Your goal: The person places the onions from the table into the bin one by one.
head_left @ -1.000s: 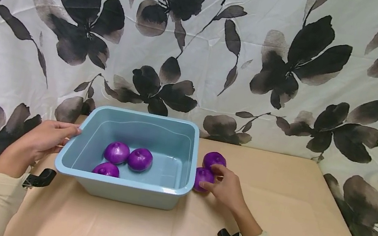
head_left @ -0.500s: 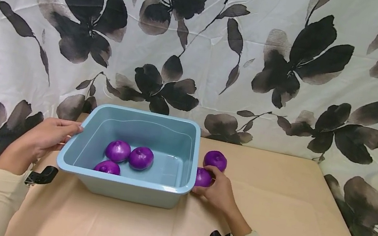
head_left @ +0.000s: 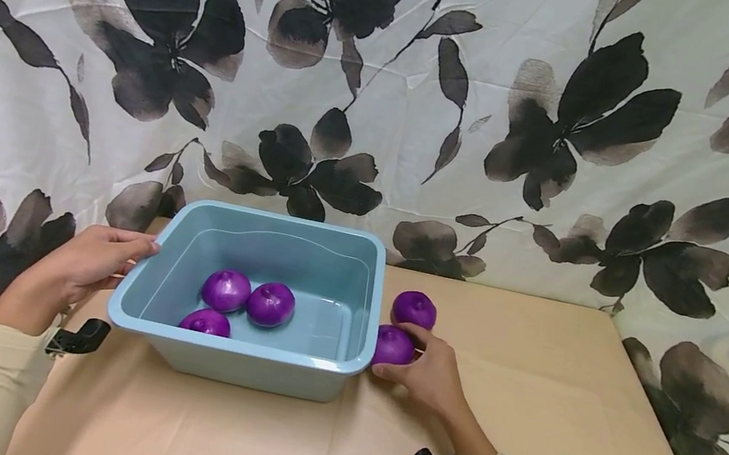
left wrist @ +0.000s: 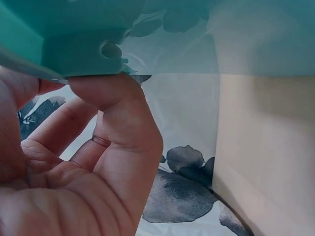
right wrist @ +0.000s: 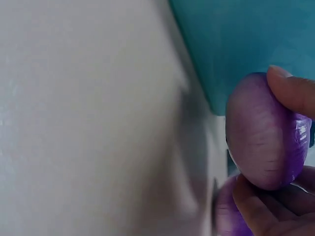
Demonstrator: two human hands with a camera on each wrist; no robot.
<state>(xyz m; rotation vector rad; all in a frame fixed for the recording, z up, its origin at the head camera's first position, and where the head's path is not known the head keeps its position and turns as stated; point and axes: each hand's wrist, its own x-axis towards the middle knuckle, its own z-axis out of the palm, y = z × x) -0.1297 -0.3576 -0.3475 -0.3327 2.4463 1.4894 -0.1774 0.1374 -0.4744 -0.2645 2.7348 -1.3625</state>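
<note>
Basin (head_left: 341, 358) with three onions (head_left: 246, 301) inside

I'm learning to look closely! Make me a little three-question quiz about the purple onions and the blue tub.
1. How many onions lie inside the tub?
2. True or false: the right hand grips an onion on the table beside the tub.
3. What does the left hand hold? A) an onion B) the tub's rim C) the curtain

Key:
1. Three.
2. True. A second onion sits just behind it.
3. B.
</note>
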